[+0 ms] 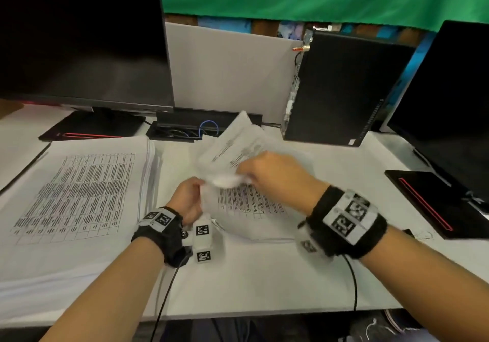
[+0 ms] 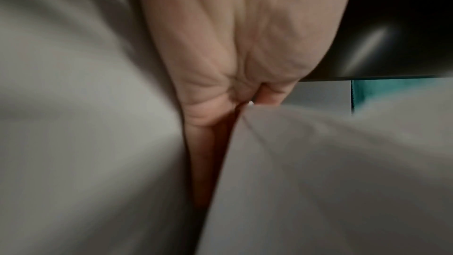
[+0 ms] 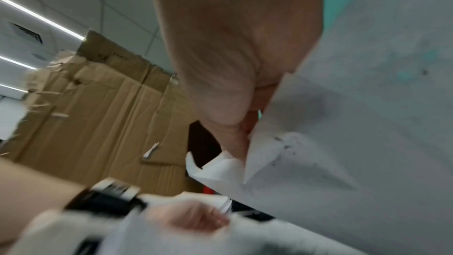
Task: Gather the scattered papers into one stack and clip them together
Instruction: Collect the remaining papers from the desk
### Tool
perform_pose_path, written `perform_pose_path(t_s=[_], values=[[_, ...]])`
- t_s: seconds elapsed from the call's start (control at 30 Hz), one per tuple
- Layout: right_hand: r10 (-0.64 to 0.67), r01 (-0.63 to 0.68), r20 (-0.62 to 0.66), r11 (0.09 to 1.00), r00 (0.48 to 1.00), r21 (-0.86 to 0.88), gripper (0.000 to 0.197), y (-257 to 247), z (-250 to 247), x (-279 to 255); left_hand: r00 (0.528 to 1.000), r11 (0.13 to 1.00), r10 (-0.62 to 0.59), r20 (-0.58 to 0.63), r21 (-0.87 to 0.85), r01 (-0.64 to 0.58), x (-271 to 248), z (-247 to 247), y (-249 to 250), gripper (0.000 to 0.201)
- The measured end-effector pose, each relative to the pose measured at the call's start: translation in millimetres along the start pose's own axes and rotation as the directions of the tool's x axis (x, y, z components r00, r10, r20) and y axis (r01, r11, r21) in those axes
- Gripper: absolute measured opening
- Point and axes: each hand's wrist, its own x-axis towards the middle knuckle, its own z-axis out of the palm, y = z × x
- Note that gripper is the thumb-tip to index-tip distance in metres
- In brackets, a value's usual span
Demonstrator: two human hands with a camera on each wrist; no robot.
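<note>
A thin bundle of printed papers [image 1: 248, 204] lies at the desk's middle, its far sheet [image 1: 232, 143] lifted and curling toward the back. My left hand [image 1: 189, 197] grips the bundle's left edge; in the left wrist view its fingers [image 2: 208, 108] fold over the paper [image 2: 318, 162]. My right hand [image 1: 270, 172] pinches the raised sheet's near edge; in the right wrist view its fingers [image 3: 235, 137] clasp that sheet [image 3: 355, 123]. A thick stack of printed pages [image 1: 76, 191] lies at the left. No clip is in view.
A dark monitor [image 1: 79, 37] stands at the back left and another monitor [image 1: 449, 103] at the right. A black computer tower [image 1: 341, 87] stands behind the papers, beside a cable tray [image 1: 185, 130]. The white desk [image 1: 264, 283] reaches to my forearms.
</note>
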Motion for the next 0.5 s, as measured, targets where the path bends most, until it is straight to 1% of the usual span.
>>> perform_pose_path(t_s=[0.03,0.07,0.1,0.13,0.17,0.2,0.23,0.27,0.3,0.33,0.37,0.4,0.43,0.47,0.5], values=[[-0.039,0.035,0.087,0.998,0.995,0.056,0.028,-7.9,12.5,-3.4,1.0,0.999,0.001,0.017,-0.048,-0.001,-2.9,-0.2,2.9,0.038],[-0.054,0.023,0.218,0.99,0.975,0.142,0.035,-10.2,24.1,-5.8,1.0,0.995,-0.021,0.013,-0.094,0.023,-2.7,-1.3,5.0,0.044],[-0.075,-0.016,0.387,0.974,0.919,0.225,0.041,-7.3,33.2,-6.3,0.998,0.992,-0.062,0.01,-0.107,0.062,-5.3,-0.6,8.0,0.05],[-0.112,-0.057,0.527,0.954,0.843,0.296,0.045,-0.5,36.6,-5.4,0.996,0.992,-0.083,0.035,-0.092,0.086,-5.4,1.6,8.5,0.048],[-0.146,-0.112,0.588,0.918,0.795,0.38,0.046,10.1,38.2,-3.1,0.997,0.997,-0.076,0.032,-0.024,0.077,-5.6,4.3,7.9,0.04],[-0.152,-0.194,0.583,0.851,0.798,0.487,0.043,22.4,37.9,-1.9,0.997,0.997,-0.067,0.032,0.05,0.066,-3.2,4.9,7.1,0.032],[-0.091,-0.299,0.537,0.747,0.839,0.594,0.04,35.5,37.8,-1.1,0.999,0.991,-0.052,-0.001,0.124,0.051,0.3,4.8,6.2,0.035],[0.051,-0.403,0.48,0.627,0.876,0.667,0.039,50.1,39.8,-1.4,0.999,0.984,-0.03,-0.033,0.174,0.035,0.9,5.5,6.0,0.043],[0.257,-0.497,0.428,0.524,0.866,0.691,0.042,67.6,47.9,-3.6,0.999,0.982,-0.01,-0.047,0.19,0.018,-0.6,7.0,6.0,0.049],[0.464,-0.585,0.387,0.43,0.796,0.687,0.05,82.2,54.9,-8.1,0.998,0.981,0.018,-0.059,0.195,-0.006,-0.8,6.8,4.4,0.052],[0.615,-0.66,0.381,0.32,0.69,0.68,0.062,95.3,63.8,-15.3,0.996,0.982,0.041,-0.073,0.188,-0.026,-3.9,8.9,4.2,0.054],[0.674,-0.692,0.417,0.198,0.61,0.694,0.074,105.0,72.5,-22.6,0.995,0.985,0.062,-0.074,0.168,-0.049,-4.2,8.9,3.1,0.054],[0.65,-0.684,0.478,0.089,0.59,0.724,0.081,111.5,80.4,-29.7,0.995,0.985,0.079,-0.053,0.16,-0.069,-7.3,10.2,3.0,0.053],[0.575,-0.64,0.53,-0.014,0.623,0.768,0.081,113.6,84.0,-35.7,0.994,0.982,0.106,-0.005,0.157,-0.104,-11.2,12.0,4.7,0.053],[0.48,-0.589,0.552,-0.087,0.682,0.803,0.075,109.6,81.2,-41.0,0.989,0.975,0.139,0.046,0.168,-0.145,-17.6,16.3,9.5,0.053]])
